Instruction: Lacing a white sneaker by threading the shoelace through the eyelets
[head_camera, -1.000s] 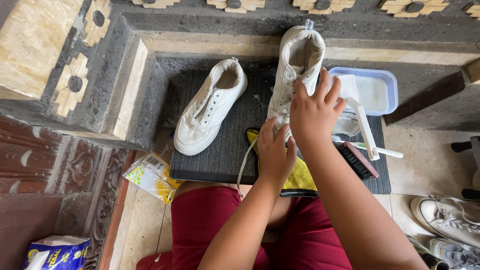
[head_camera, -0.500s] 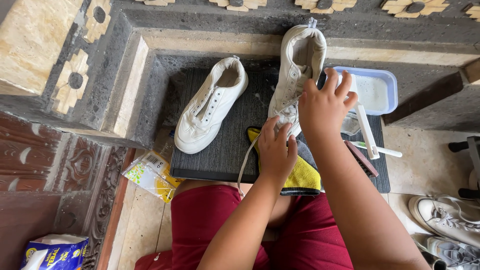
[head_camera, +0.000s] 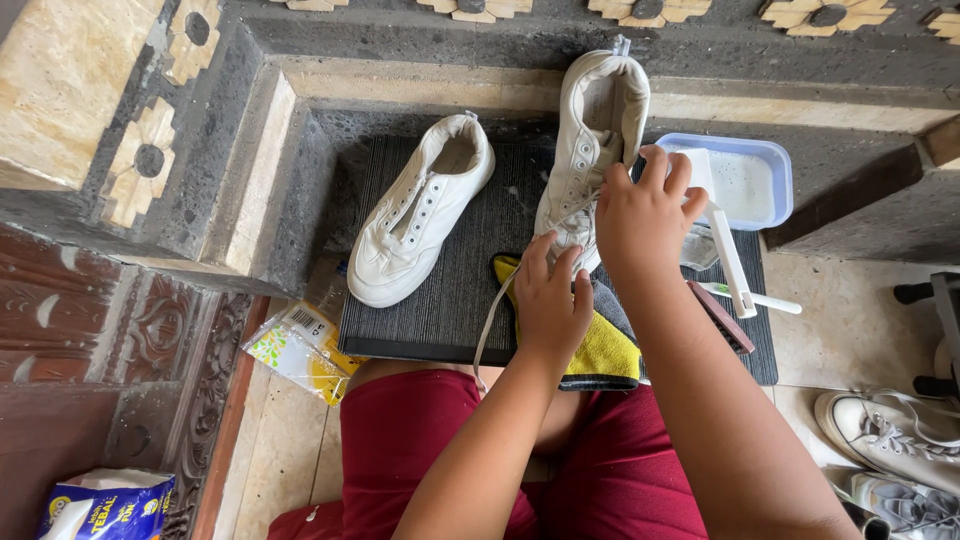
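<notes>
Both hands have crept forward along the upright shoe since a second ago: the right hand (head_camera: 640, 215), which lay spread over its toe, now sits higher, at the lace eyelets, fingers curled in close on the lacing, though I cannot tell from here whether it pinches a lace end. Nearest the camera, over the red shorts (head_camera: 440, 450), the left hand (head_camera: 552, 300) is cupped narrow against the toe of that white sneaker (head_camera: 590, 140), steadying it, and a loose white lace (head_camera: 492, 322) trails down from beneath it across the dark ribbed mat (head_camera: 440, 300). Under the left wrist lies a yellow cloth (head_camera: 605, 352). So the work has shifted from the toe up to the laces, as I read it. Just right of the right hand a white brush (head_camera: 728, 250) leans out of the pale blue basin (head_camera: 778, 165) of milky water. Left of the held shoe, apart from it, the second white sneaker (head_camera: 420, 220) lies laceless on the mat. Beyond rises the stone step (head_camera: 400, 85).
</notes>
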